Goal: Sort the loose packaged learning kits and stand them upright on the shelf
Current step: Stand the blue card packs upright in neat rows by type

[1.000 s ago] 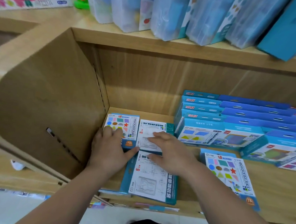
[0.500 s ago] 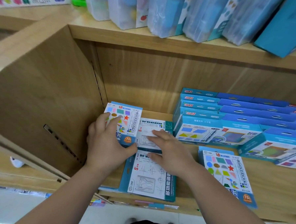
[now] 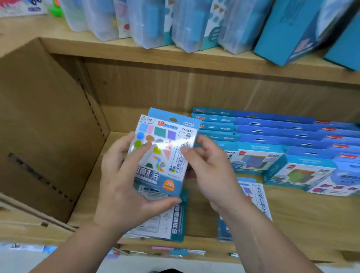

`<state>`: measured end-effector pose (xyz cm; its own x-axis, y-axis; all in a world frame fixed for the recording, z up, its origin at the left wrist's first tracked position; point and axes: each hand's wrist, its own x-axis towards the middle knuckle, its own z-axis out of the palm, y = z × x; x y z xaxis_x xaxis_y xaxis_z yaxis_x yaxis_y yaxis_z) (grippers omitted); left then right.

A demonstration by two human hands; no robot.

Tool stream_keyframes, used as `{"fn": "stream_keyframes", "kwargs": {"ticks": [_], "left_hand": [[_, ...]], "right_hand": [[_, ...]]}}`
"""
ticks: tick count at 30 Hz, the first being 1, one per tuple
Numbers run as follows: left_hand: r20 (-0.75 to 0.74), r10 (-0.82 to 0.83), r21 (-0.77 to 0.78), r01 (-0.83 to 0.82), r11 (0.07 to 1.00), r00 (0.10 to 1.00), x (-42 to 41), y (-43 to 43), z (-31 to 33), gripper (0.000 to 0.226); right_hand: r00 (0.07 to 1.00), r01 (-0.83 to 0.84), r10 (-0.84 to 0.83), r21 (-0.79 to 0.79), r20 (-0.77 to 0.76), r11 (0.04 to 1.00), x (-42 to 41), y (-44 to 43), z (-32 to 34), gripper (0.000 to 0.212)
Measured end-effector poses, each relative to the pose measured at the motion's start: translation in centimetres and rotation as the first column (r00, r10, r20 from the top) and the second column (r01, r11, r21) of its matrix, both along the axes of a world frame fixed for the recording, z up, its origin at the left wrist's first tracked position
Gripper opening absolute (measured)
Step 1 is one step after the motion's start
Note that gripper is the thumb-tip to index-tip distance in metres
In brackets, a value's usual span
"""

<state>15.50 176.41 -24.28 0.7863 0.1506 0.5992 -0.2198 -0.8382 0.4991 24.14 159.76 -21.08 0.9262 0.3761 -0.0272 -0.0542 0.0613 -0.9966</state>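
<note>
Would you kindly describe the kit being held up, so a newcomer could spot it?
Over the lower wooden shelf, left of the rows of blue boxes, the left hand and right hand hold up one flat pack. It shows coloured shapes and an orange 75 badge; its twin lies flat on the shelf.

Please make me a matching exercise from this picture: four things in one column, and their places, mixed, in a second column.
1. centre shape kit
2. white kit
3. blue boxes
4. clear cases

a. on the upper shelf
b. lying flat on the lower shelf
c. held by left hand and right hand
d. in rows at the right

Pairs: 1-c, 2-b, 3-d, 4-a
</note>
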Motion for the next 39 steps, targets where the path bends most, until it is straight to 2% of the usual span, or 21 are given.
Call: {"fn": "stream_keyframes", "kwargs": {"ticks": [3, 7, 10, 15, 18, 22, 26, 29, 31, 33, 34, 36, 39], "left_hand": [[-0.070, -0.053, -0.154, 0.042, 0.987, 0.996, 0.3, -2.2, 1.2, 0.080], [-0.184, -0.072, -0.373, -0.002, 0.928, 0.980, 1.0, -6.8, 1.5, 0.058], [-0.229, -0.104, -0.458, -0.013, 0.889, 0.968, 1.8, -10.2, 0.5, 0.049], [-0.330, -0.145, -0.535, -0.058, 0.843, 0.933, 2.3, -14.4, -2.3, 0.050], [-0.364, -0.118, -0.499, -0.086, 0.862, 0.924, 2.4, -16.1, -3.4, 0.043], [-0.410, -0.100, -0.479, -0.121, 0.869, 0.907, 2.1, -17.2, -3.8, 0.044], [-0.469, -0.064, -0.417, -0.158, 0.895, 0.881, 2.0, -17.4, -3.7, 0.048], [-0.449, -0.069, -0.423, -0.144, 0.894, 0.891, 1.8, -16.8, -3.4, 0.039], [-0.450, 0.026, -0.381, -0.219, 0.898, 0.893, 1.2, -15.4, -3.3, 0.038], [-0.454, 0.188, -0.263, -0.333, 0.906, 0.871, 0.2, -13.4, -3.3, 0.040], [-0.448, 0.275, -0.176, -0.386, 0.906, 0.851, -0.5, -12.3, -3.3, 0.045], [-0.480, 0.417, 0.049, -0.451, 0.891, 0.772, -1.7, -10.2, -3.4, 0.071], [-0.656, 0.493, 0.286, -0.417, 0.863, 0.571, -2.8, -8.5, -3.9, 0.116]], "right_hand": [[1.000, 0.010, -0.011, -0.022, -0.017, 1.000, 0.9, -4.1, 0.2, 0.019], [0.997, -0.029, 0.022, -0.078, -0.080, 0.997, 1.7, -10.3, -0.2, 0.019], [0.991, -0.041, 0.028, -0.097, -0.134, 0.994, 1.7, -14.1, -0.9, 0.019], [0.982, -0.016, -0.017, -0.169, -0.188, 0.986, 1.8, -17.8, -3.0, 0.017], [0.989, 0.055, -0.089, -0.271, -0.116, 0.961, 2.0, -18.9, -4.5, 0.013], [0.985, 0.131, -0.050, -0.534, 0.163, 0.835, 2.8, -20.1, -6.5, 0.017], [0.973, 0.177, -0.045, -0.602, 0.227, 0.779, 3.2, -20.9, -7.1, 0.030], [0.938, 0.280, -0.083, -0.598, 0.335, 0.751, 2.8, -20.7, -6.4, 0.046], [0.894, 0.331, -0.075, -0.537, 0.441, 0.776, 2.3, -19.8, -5.2, 0.044], [0.846, 0.329, -0.002, -0.520, 0.533, 0.789, 1.7, -18.2, -4.2, 0.037], [0.827, 0.314, 0.046, -0.529, 0.560, 0.788, 1.4, -17.3, -3.7, 0.034], [0.798, 0.268, 0.162, -0.583, 0.580, 0.767, 0.7, -15.0, -3.1, 0.033], [0.754, 0.225, 0.297, -0.656, 0.585, 0.721, -0.3, -11.3, -2.6, 0.038]]}}
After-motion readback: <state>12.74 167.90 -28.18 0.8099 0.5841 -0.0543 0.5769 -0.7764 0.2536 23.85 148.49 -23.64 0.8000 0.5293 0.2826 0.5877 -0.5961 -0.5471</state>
